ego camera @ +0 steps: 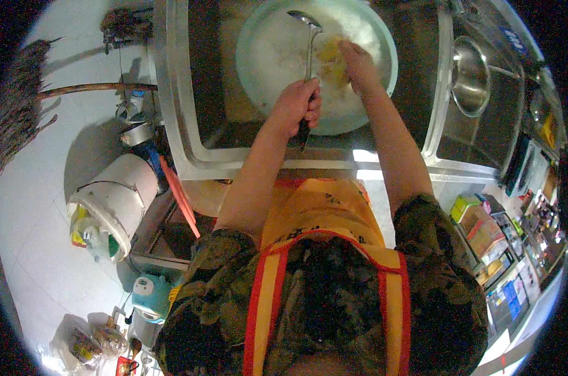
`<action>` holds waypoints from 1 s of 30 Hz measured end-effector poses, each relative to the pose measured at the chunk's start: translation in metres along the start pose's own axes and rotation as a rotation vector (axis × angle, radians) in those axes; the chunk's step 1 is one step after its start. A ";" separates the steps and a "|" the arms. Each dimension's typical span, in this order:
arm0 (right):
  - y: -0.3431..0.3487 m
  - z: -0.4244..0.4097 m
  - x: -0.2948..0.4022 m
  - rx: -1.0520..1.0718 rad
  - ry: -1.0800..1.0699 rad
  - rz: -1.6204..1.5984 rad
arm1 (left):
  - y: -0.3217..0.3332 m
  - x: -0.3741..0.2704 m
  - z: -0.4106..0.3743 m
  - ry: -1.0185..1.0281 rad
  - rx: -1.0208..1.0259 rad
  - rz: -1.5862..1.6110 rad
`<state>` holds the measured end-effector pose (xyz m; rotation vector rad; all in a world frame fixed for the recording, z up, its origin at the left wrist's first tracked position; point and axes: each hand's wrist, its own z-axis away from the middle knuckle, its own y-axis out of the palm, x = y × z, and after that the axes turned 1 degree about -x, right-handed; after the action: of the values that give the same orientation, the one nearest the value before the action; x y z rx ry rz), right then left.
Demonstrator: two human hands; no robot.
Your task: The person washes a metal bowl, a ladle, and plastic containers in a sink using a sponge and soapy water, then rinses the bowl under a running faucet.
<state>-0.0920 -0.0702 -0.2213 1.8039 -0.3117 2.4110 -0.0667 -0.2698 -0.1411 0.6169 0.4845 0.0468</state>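
Observation:
My left hand is closed around the dark handle of a metal ladle, whose bowl points away from me. Under it lies a large pale green basin with cloudy, sudsy water, standing in a sink. My right hand is over the right part of the basin, its fingers gripping a blurred yellow cloth or scrub pad. The pad is to the right of the ladle's shaft. Its exact kind cannot be told.
The sink's pale rim runs before my apron. At the right, a steel bowl lies in a second basin. A white bucket holding bags, a red board, a turquoise appliance and a broom are on the left.

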 end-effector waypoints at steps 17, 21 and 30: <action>0.027 0.023 0.027 0.135 -0.385 0.603 | -0.002 -0.004 0.000 -0.141 0.049 0.041; 0.032 0.046 0.041 0.350 -0.146 0.434 | -0.005 -0.003 0.002 -0.082 0.026 0.101; 0.002 0.010 -0.006 0.020 -0.313 1.175 | 0.004 -0.009 0.001 0.068 -0.108 0.058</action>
<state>-0.0812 -0.0739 -0.2240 2.4058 -1.8129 2.6199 -0.0737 -0.2690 -0.1340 0.5245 0.5267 0.1483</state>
